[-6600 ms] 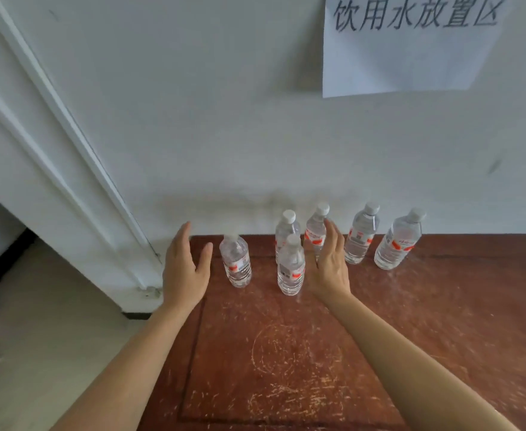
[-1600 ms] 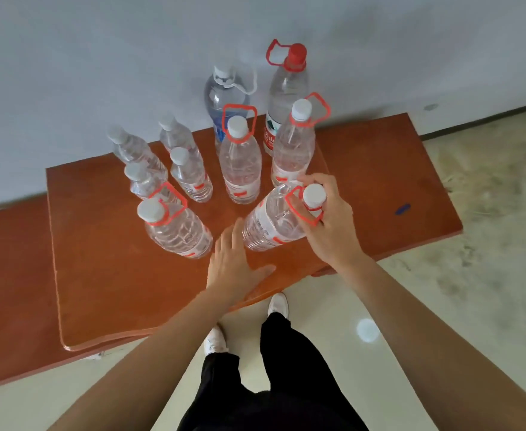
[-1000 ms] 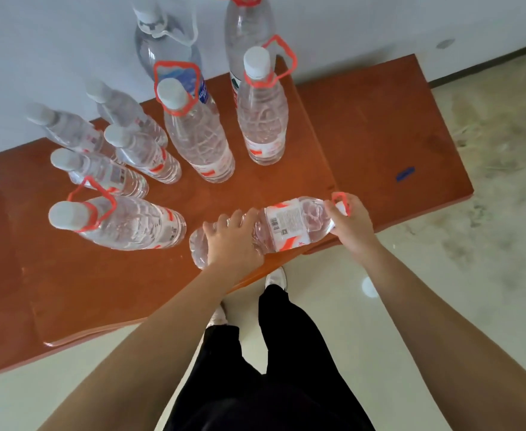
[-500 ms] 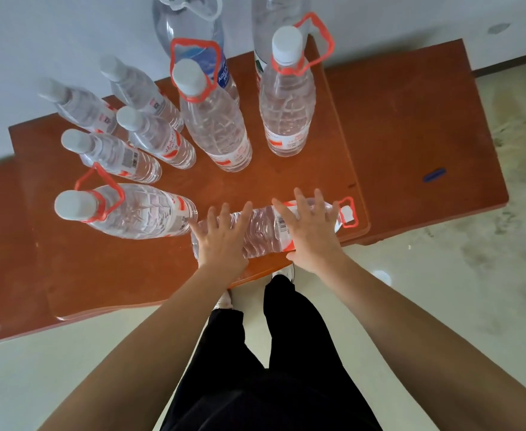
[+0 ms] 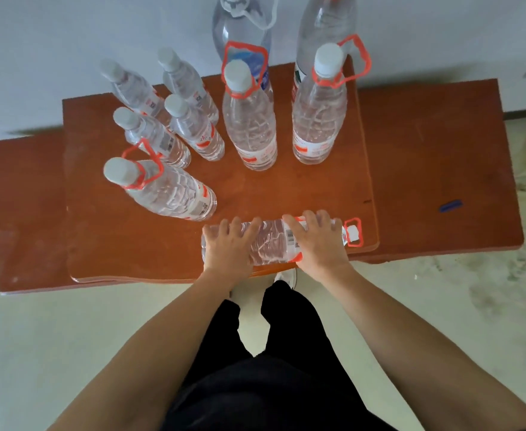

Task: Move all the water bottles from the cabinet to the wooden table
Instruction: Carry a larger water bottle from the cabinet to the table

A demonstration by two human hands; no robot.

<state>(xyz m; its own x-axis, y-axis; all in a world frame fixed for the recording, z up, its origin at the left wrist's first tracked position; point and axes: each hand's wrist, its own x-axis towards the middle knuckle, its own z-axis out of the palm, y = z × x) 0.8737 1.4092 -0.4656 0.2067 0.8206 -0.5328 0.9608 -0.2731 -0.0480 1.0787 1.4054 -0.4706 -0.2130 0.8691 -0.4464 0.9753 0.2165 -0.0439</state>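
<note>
Head view shows left hand [image 5: 228,248] and right hand [image 5: 317,245] both curled over the large bottle [image 5: 269,244] lying sideways at the cabinet top's [image 5: 125,237] front edge, probably to share its weight.

Four small bottles [image 5: 132,88] [image 5: 187,85] [image 5: 159,141] [image 5: 199,132] with white caps, upright at the left of the bench [image 5: 286,188]. Four big bottles with orange carry loop: three standing [image 5: 251,129] [image 5: 319,119] [image 5: 168,194], plus one lying bottle [image 5: 269,244] at the front edge. Two more at the wall: one white-loop bottle [image 5: 240,23], one red-cap bottle [image 5: 327,23]. Makes ten bottles in all. Two hands, left hand [image 5: 227,250] and right hand [image 5: 316,247], both gripping the lying bottle. One small blue thing [image 5: 450,205] at the right. One white shoe [image 5: 286,276] on the floor [image 5: 69,337].
</note>
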